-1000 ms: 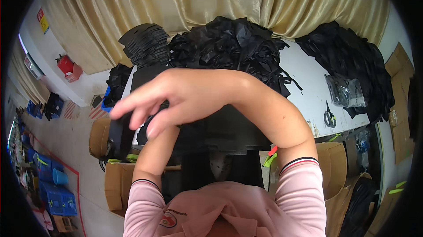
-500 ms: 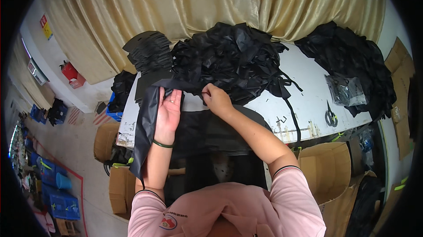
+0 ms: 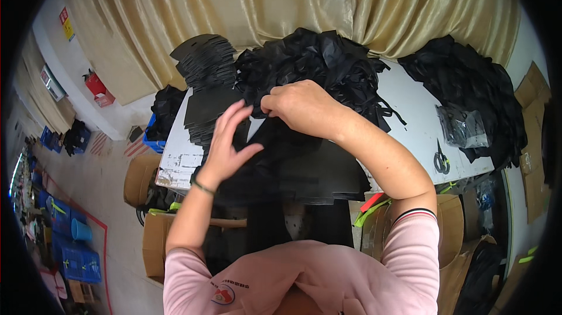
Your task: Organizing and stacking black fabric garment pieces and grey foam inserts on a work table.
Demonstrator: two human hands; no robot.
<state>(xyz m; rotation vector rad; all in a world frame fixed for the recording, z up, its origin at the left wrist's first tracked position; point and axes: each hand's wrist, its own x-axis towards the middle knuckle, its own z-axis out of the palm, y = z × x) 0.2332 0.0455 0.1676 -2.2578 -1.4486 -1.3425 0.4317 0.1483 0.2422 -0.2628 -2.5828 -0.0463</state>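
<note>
1 white table (image 3: pixel 410 110), centre. Left hand (image 3: pixel 225 142): 1, fingers spread, open, resting on 1 flat black fabric sheet (image 3: pixel 304 169) at near table edge. Right hand (image 3: pixel 301 107): 1, curled, pinching far edge of the same sheet; grip closed on it. Black fabric heaps: 2, centre-far (image 3: pixel 316 63) and far right (image 3: pixel 468 87). Stack of black cut panels (image 3: pixel 205 66): 1, far left. Scissors (image 3: pixel 440 157): 1 pr, right. Clear bag (image 3: pixel 462 128): 1. Cardboard boxes near: count unclear.
</note>
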